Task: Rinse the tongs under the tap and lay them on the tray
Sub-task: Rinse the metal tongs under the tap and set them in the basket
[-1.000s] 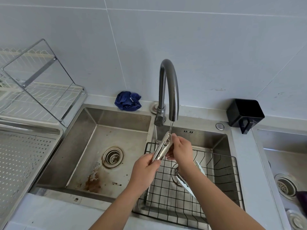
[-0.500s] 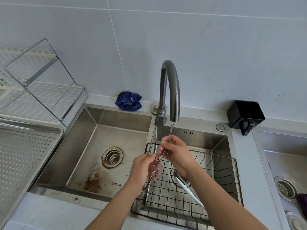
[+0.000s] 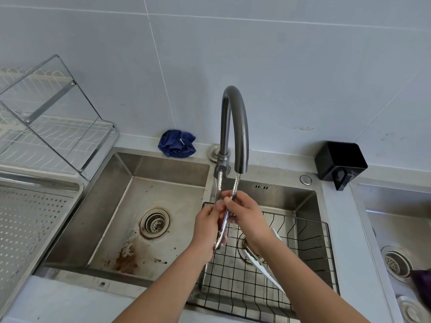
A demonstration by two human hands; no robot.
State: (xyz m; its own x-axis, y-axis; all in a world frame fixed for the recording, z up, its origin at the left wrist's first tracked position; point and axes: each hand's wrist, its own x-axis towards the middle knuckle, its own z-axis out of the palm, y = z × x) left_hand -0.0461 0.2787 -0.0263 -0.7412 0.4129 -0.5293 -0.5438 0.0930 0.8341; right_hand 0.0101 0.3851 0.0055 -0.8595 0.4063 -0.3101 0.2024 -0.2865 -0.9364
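Under the tap, the left hand curls round the tongs; the right hand pinches one arm.

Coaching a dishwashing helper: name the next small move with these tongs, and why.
Probably slide the right hand up the tongs arm it pinches, toward the toothed tip under the tap; the left hand grips the hinge end, and the tray lies far left.

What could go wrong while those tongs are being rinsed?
1. The tongs, likely wet, are gripped by the left hand and right hand; they might slip into the basket below.
2. Their tips sit close to the tap spout, so they could knock it or spray water.
3. The tray lies far left, so they may drip on the way.
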